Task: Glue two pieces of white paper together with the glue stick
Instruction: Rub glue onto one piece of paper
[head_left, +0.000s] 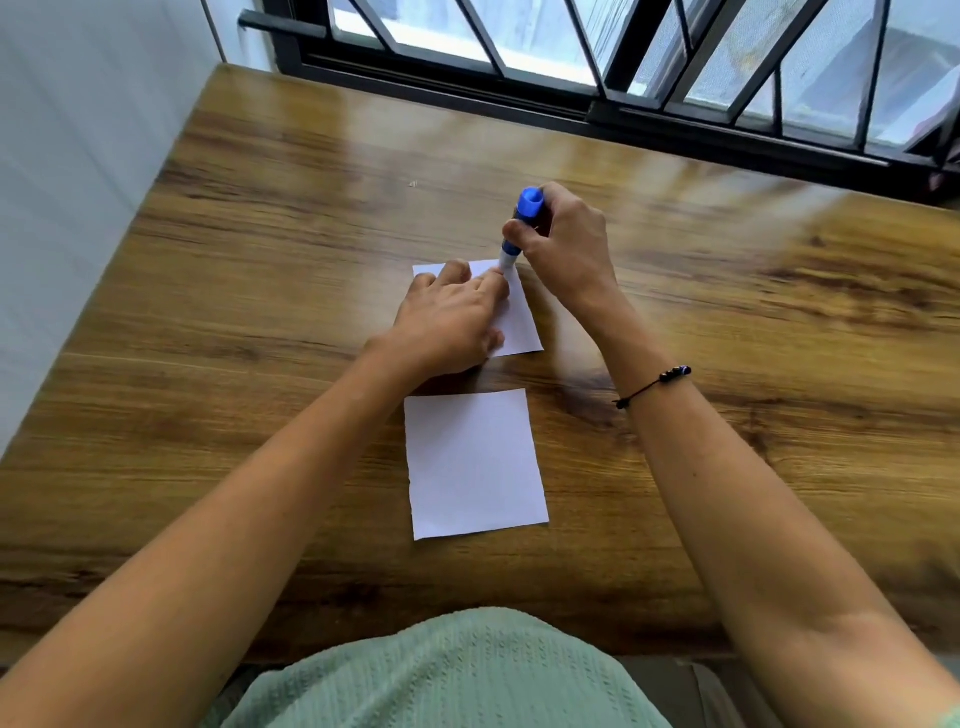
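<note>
Two white paper pieces lie on the wooden table. The far paper (521, 322) is pinned flat by my left hand (447, 322), fingers spread over it and covering most of it. My right hand (566, 241) grips a blue glue stick (522, 223), held almost upright with its white tip touching the far paper's top right corner beside my left fingertips. The near paper (474, 464) lies bare and untouched, closer to me, a short gap below the far one.
The wooden table (260, 291) runs to a white wall on the left and a window with black bars (597, 78) at the back. A black bracelet (654, 385) circles my right wrist. My green shirt (441, 675) shows at the front edge.
</note>
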